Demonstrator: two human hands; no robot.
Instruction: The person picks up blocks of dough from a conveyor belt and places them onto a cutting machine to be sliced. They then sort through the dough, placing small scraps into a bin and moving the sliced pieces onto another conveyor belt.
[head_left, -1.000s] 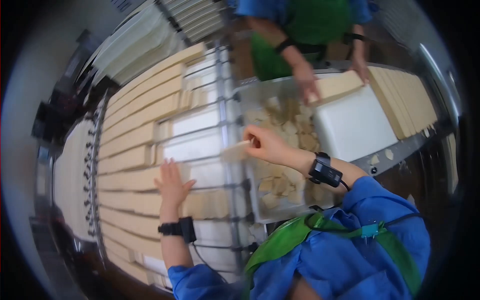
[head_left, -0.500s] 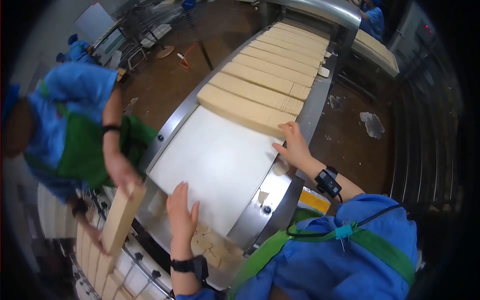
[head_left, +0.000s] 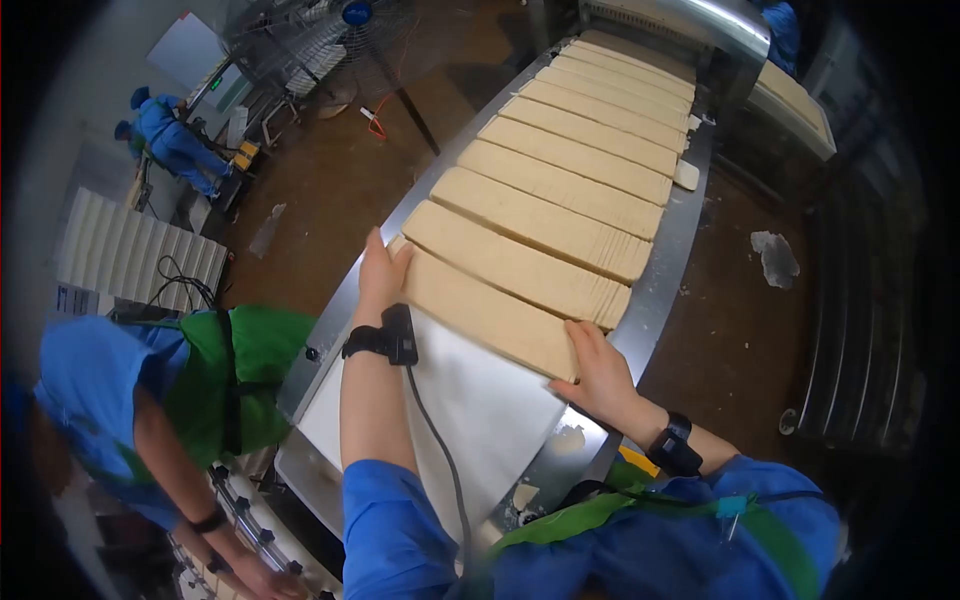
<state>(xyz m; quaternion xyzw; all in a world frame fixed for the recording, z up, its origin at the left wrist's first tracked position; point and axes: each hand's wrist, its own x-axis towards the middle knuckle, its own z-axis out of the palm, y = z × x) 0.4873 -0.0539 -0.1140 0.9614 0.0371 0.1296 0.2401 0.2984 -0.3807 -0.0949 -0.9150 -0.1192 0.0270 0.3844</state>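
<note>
A long pale-beige slab, like stacked dough sheets [head_left: 485,312], lies crosswise on the white conveyor belt [head_left: 450,400], nearest me in a row. My left hand [head_left: 383,276] is closed on its left end. At the opposite end, my right hand [head_left: 603,380] grips the slab with thumb on the near side and fingers over the top. Just behind it lies another slab [head_left: 515,264], and several more reach back along the belt. Both my wrists carry black strapped devices, and a cable trails from the left one.
Metal side rails [head_left: 655,290] border the belt, which leads back to a steel machine hood [head_left: 700,22]. A co-worker in a green apron [head_left: 245,370] bends over a lower conveyor on the left. A fan [head_left: 357,14] stands behind, and plastic scrap [head_left: 775,258] lies on the floor.
My left hand has moved forward from the belt's near end to the slab's left end. The slabs sit nearer me. The co-worker's hands have gone lower, and their upright slab is out of sight.
</note>
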